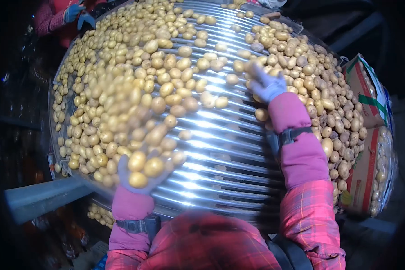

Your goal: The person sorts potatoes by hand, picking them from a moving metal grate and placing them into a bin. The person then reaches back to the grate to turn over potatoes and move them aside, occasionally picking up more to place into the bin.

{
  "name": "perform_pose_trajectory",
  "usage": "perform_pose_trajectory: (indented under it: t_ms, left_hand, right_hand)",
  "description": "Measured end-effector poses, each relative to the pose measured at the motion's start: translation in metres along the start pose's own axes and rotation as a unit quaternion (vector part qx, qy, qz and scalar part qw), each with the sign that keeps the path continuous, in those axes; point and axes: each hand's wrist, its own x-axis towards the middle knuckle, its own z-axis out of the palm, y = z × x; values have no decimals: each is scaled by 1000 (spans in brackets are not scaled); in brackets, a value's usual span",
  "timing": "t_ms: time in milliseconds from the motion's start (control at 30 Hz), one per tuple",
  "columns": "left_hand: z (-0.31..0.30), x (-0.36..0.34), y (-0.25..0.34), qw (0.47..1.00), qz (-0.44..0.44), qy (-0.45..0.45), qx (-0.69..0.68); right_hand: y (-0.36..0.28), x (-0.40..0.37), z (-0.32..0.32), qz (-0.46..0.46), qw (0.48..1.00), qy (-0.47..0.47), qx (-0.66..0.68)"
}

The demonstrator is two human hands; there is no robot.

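Observation:
My left hand (pixel 142 189), in a pale glove, is at the near left of the metal roller table (pixel 211 168). Several yellow potatoes (pixel 153 167) rest in its cupped palm, with its fingers and thumb around them. Farther up on the right, my right hand (pixel 270 86), gloved in pale lilac, lies at the edge of the right-hand potato heap (pixel 301 67). Its fingers are spread and slightly blurred, against the potatoes at that edge. Loose potatoes (pixel 166 88) cover the left half of the rollers, partly smeared by motion.
At the far left, another person's blue-gloved hand (pixel 73 12) is by the table's rim. Cartons of bagged potatoes (pixel 369 168) stand along the right side. A grey metal beam (pixel 45 198) juts out at the lower left, with more potatoes (pixel 100 215) below the table.

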Motion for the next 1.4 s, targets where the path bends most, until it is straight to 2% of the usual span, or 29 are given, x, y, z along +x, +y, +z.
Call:
perform_pose_trajectory:
  t_ms: [133,167,200,267,333,400,500,533,567,600,633,667,700,733,767,800,867,933,967,1000,1033,1067,1133,1167,1200,1233,1300,1367,1400]
  left_hand:
    - [-6,0,3,998,14,-47,39]
    - [6,-8,-3,998,7,-56,18]
    - [18,-16,-9,998,1,-67,-4]
    - [33,-22,-11,995,-5,-84,-52]
    - [30,-20,-7,997,25,-68,6]
    - [19,-17,-7,988,68,-39,134]
    - [-26,-1,6,955,153,-93,237]
    - [-18,-6,2,955,154,-90,237]
    - [-2,-19,-6,988,36,-149,29]
    - [7,-25,-11,960,-84,-199,-181]
    - [4,-20,-9,960,-86,-197,-181]
    - [-1,-17,-7,984,-3,-170,-47]
    - [-9,-13,-4,983,82,-141,87]
    - [-16,-9,-2,955,165,-110,219]
    - [-22,-4,-1,955,162,-116,219]
    - [-29,4,-2,966,136,-158,154]
    - [-41,21,-4,969,76,-235,21]
    - [-43,30,-9,947,7,-302,-112]
    - [-30,23,-11,946,-4,-304,-111]
    - [-8,12,-12,959,-40,-227,-163]
    - [2,8,-13,963,-75,-147,-212]
    - [4,5,-14,962,-86,-150,-210]
    - [-4,10,-3,832,-283,-91,-468]
    - [-6,12,1,729,-366,-56,-576]
    - [-7,13,2,733,-363,-63,-571]
    - [-8,14,1,777,-329,-78,-531]
    - [-8,16,-1,903,-208,-108,-359]
    - [-12,18,2,984,-74,-90,-138]
    - [-15,21,4,997,-22,-60,-45]
  right_hand:
    - [-14,-54,20,-132,979,128,-84]
    - [-11,-61,7,-40,989,102,95]
    - [-6,-71,-3,57,959,72,269]
    - [22,-83,-16,88,981,170,-23]
    - [31,-92,-5,113,981,127,-94]
    - [26,-97,30,-17,950,198,-240]
    - [-13,-101,26,-10,995,98,-27]
    - [-21,-105,29,-10,994,100,-29]
    - [-28,-109,34,-75,993,92,-11]
    - [-34,-111,38,-141,987,82,6]
    - [-47,-112,30,-137,984,5,113]
    - [-58,-113,19,-129,965,-74,218]
    - [-63,-101,7,-23,936,-133,325]
    - [-62,-87,4,14,917,-54,395]
    - [-48,-64,0,51,948,-5,313]
    - [-43,-39,-7,92,943,41,316]
    - [-20,8,-4,68,967,103,224]
    - [14,59,20,58,963,116,236]
    - [38,81,41,41,967,117,224]
    - [49,96,59,23,970,117,214]
    - [36,93,54,36,993,78,83]
    - [23,90,47,46,997,39,-51]
    - [5,94,36,87,993,-7,84]
    - [4,96,34,81,996,-24,24]
    - [5,99,32,74,996,-37,-36]
    - [5,97,34,73,996,-36,-35]
    - [6,83,41,-6,988,-62,139]
    - [-19,47,61,-19,941,-56,333]
    - [-25,34,64,-81,964,-116,224]
